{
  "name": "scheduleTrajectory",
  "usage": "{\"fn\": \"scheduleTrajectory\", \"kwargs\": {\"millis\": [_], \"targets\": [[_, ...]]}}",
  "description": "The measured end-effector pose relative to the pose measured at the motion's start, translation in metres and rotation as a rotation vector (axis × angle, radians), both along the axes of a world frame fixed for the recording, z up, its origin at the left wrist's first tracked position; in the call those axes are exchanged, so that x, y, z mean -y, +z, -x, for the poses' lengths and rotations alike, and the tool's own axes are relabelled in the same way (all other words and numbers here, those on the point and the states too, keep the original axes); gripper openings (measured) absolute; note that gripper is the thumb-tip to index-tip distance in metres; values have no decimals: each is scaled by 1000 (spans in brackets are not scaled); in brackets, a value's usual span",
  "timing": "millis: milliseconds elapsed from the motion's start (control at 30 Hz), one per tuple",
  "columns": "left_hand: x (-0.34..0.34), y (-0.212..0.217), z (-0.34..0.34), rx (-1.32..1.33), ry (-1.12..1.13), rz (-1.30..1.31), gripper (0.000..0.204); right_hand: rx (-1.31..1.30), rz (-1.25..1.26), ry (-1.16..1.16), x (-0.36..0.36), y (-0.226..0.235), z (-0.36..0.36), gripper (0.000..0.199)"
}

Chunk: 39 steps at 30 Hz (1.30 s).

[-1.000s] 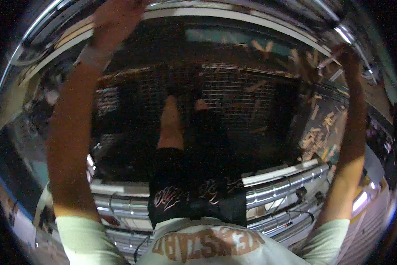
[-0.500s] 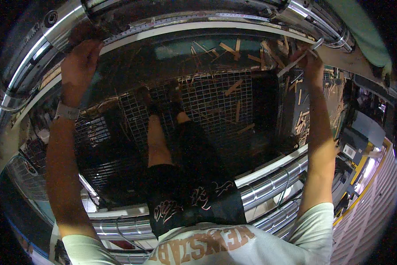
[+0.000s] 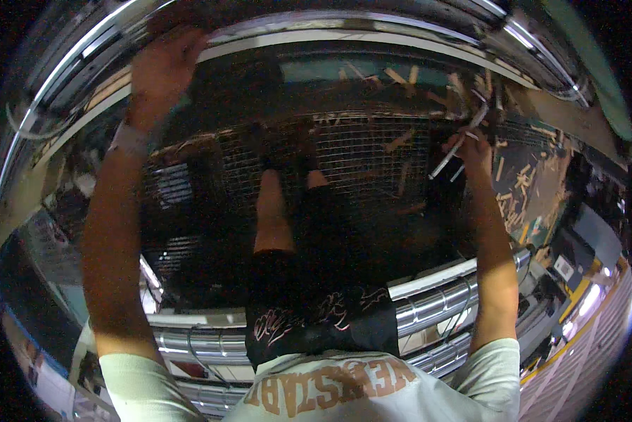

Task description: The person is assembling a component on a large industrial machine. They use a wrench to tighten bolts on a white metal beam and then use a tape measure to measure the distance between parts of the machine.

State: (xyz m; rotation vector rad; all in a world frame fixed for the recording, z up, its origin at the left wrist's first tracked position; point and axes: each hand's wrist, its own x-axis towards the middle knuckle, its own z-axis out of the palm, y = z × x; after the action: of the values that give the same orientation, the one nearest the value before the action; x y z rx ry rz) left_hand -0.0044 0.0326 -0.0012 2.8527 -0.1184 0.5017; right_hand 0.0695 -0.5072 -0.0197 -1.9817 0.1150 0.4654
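Note:
My left hand (image 3: pixel 164 74) reaches up to the far left, over the pale edge strip (image 3: pixel 295 41) beneath the rollers. Its fingers are smeared by motion and lie partly in shadow, so whether they grip anything is unclear. My right hand (image 3: pixel 476 149) is closed around slim silver metal rods (image 3: pixel 448 159), which cross each other and stick out at both sides of the fingers. They hang in the air over the dark pit, apart from the far edge. Blur hides the exact kind of these rods.
Shiny rollers (image 3: pixel 84 53) run along the far side, and more rollers (image 3: pixel 435 306) lie close to my body. Below are a metal grid floor (image 3: pixel 372 144) and scattered wood strips (image 3: pixel 523 186). Grey equipment with a yellow edge (image 3: pixel 576 288) stands at the right.
My right hand has come nearer and a little left with the silver rods, away from the far edge. My left hand has shifted up and right along the far side. The whole view has turned slightly.

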Motion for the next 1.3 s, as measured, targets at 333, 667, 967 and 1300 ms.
{"fn": "scheduleTrajectory", "kwargs": {"millis": [333,667,967,1300], "targets": [[11,15,-1,-4,29,21,24,-83,-31,71,-14,-19,24,21],[16,28,-4,81,35,21,16,-192,-83,119,-20,-31,46,22],[9,24,-10,-19,45,13,15,-216,-5,156,-30,-25,55,23],[-5,-7,-17,-81,-995,1927,19,-267,-57,138,-14,-38,52,36]]}}
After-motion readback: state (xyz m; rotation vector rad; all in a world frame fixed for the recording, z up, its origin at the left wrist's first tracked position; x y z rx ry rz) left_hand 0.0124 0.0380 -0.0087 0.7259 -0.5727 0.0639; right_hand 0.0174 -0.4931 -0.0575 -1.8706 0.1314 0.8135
